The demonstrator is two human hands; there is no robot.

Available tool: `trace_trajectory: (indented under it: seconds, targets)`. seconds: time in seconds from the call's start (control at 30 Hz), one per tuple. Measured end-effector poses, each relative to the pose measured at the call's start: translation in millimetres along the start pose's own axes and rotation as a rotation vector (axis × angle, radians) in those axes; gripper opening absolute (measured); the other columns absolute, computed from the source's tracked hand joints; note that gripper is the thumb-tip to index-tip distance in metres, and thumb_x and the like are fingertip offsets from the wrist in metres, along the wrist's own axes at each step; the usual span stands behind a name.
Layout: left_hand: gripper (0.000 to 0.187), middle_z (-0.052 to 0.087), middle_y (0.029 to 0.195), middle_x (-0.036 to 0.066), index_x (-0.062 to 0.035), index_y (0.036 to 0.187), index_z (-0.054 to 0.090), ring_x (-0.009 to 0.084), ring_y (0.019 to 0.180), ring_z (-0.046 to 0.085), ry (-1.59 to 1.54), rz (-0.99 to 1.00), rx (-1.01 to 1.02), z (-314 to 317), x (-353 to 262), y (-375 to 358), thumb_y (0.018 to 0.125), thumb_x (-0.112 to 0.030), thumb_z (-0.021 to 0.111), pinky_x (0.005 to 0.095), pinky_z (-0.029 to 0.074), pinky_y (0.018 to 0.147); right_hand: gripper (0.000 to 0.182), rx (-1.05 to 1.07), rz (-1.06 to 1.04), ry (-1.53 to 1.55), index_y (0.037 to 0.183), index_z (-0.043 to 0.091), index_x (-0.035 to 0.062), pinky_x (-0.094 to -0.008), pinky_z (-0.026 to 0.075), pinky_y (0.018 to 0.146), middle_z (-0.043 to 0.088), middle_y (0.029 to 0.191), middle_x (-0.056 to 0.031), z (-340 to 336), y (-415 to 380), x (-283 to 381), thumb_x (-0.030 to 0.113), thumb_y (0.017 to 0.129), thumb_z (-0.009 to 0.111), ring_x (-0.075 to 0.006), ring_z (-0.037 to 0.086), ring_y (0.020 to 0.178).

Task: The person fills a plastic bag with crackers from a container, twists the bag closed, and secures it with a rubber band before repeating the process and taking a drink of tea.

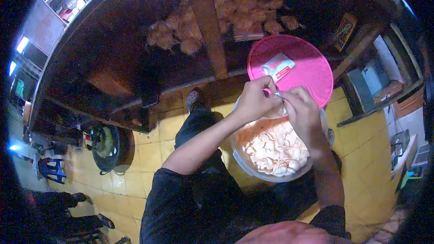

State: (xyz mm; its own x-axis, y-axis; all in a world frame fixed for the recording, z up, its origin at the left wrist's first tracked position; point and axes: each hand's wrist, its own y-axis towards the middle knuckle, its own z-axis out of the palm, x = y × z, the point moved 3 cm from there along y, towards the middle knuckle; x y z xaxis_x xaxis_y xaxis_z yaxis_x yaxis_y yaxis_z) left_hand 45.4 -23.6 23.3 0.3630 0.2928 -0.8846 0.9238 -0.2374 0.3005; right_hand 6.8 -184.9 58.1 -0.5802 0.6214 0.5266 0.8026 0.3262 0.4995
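Both hands are close together over a large translucent tub (246, 168) filled with pale, curled chips (275, 147). My left hand (260, 99) has its thumb and fingers pinched on the gathered top of a small clear bag (275, 110). My right hand (300, 106) pinches the same bag top from the other side. The bag hangs just above the chips and is partly hidden by my hands. Beyond the tub a round pink lid (312, 70) holds a plastic packet (277, 65) with a red and white label.
A dark wooden table (208, 27) spans the top, with many light brown clumps (181, 29) on it. A black basin (110, 149) and a blue stool (53, 170) stand on the yellow tiled floor at left. Another person's legs (81, 217) show at lower left.
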Motion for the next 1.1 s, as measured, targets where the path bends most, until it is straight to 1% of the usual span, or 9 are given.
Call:
trace_trajectory:
  seconds: [0.17,0.37,0.47,0.5,0.57,0.67,0.9,1.03,1.1]
  targets:
    - [0.018,0.063,0.080,0.001,-0.0027,0.088,0.061,0.0086,0.074,0.060,-0.064,-0.001,-0.064,0.2,-3.0,-5.5,0.073,-0.002,0.071,0.0266,0.052,0.066,0.016,-0.009,-0.146,-0.239,0.100,0.066,0.0037,-0.0480,0.046,0.090,0.060,0.089,-0.0133,15.6,-7.0,-2.1,0.007,0.084,0.062,-0.0310,0.062,0.089]
    - [0.019,0.063,0.075,0.001,-0.0012,0.097,0.066,0.0077,0.073,0.061,-0.163,-0.208,0.058,-4.0,0.1,-10.2,0.079,0.000,0.069,0.0252,0.052,0.067,0.011,0.001,0.015,-0.172,0.090,0.065,0.0023,-0.0473,0.047,0.074,0.059,0.084,-0.0137,19.0,-2.7,-2.9,0.010,0.083,0.064,-0.0336,0.060,0.083]
    - [0.027,0.068,0.083,0.005,-0.0041,0.110,0.070,0.0155,0.077,0.064,-0.087,-0.004,0.036,-1.5,6.2,-12.8,0.084,-0.003,0.066,0.0309,0.053,0.072,0.011,-0.041,0.021,-0.162,0.083,0.067,0.0005,-0.0453,0.049,0.067,0.061,0.079,-0.0162,21.5,-2.4,-6.1,0.011,0.082,0.063,-0.0367,0.061,0.075]
    - [0.027,0.068,0.083,0.005,-0.0041,0.110,0.070,0.0155,0.077,0.064,-0.081,-0.005,0.033,-1.1,4.7,-14.5,0.084,-0.003,0.066,0.0309,0.053,0.072,0.012,-0.074,0.097,-0.015,0.080,0.067,-0.0005,-0.0429,0.049,0.064,0.062,0.076,-0.0150,21.6,-1.2,-8.7,0.010,0.082,0.062,-0.0331,0.062,0.070]
    - [0.023,0.067,0.090,0.009,-0.0056,0.108,0.071,0.0260,0.087,0.063,0.289,0.401,-0.110,-1.7,-11.6,-21.2,0.086,-0.007,0.064,0.0385,0.050,0.082,0.014,-0.099,0.159,0.141,0.077,0.068,-0.0015,-0.0405,0.049,0.060,0.064,0.073,-0.0138,22.2,0.8,-11.9,0.009,0.082,0.060,-0.0295,0.063,0.065]
    - [0.021,0.065,0.096,0.011,-0.0086,0.103,0.072,0.0315,0.094,0.059,0.399,0.420,-0.104,-4.0,-19.0,-30.2,0.083,-0.014,0.067,0.0427,0.045,0.086,0.018,0.025,0.471,0.588,0.077,0.068,-0.0021,-0.0282,0.046,0.059,0.066,0.072,-0.0056,21.5,-0.7,-25.6,0.008,0.085,0.056,-0.0107,0.059,0.067]
    - [0.019,0.067,0.094,0.003,-0.0121,0.098,0.074,0.0305,0.102,0.058,0.613,0.519,0.005,-26.3,-25.8,-63.5,0.084,-0.024,0.068,0.0479,0.042,0.088,0.019,0.137,0.644,1.138,0.075,0.066,-0.0006,-0.0246,0.044,0.065,0.065,0.073,-0.0057,33.0,-8.6,-23.9,0.004,0.084,0.050,-0.0112,0.058,0.067]
    - [0.018,0.069,0.089,0.011,-0.0068,0.093,0.073,0.0303,0.086,0.066,0.399,0.165,0.382,-67.2,-10.6,-72.6,0.083,-0.021,0.067,0.0422,0.050,0.075,0.017,0.429,0.502,0.897,0.090,0.070,-0.0040,-0.0234,0.045,0.065,0.065,0.075,-0.0037,35.6,-1.2,-5.6,0.011,0.089,0.062,-0.0092,0.058,0.070]
    - [0.022,0.070,0.084,0.015,-0.0028,0.092,0.074,0.0262,0.075,0.068,0.436,-0.025,0.202,-112.8,-17.4,-73.0,0.080,-0.021,0.071,0.0372,0.053,0.072,0.023,0.408,0.505,0.932,0.100,0.070,-0.0047,-0.0241,0.047,0.066,0.065,0.079,-0.0037,37.3,1.7,-12.3,0.016,0.091,0.066,-0.0084,0.058,0.072]
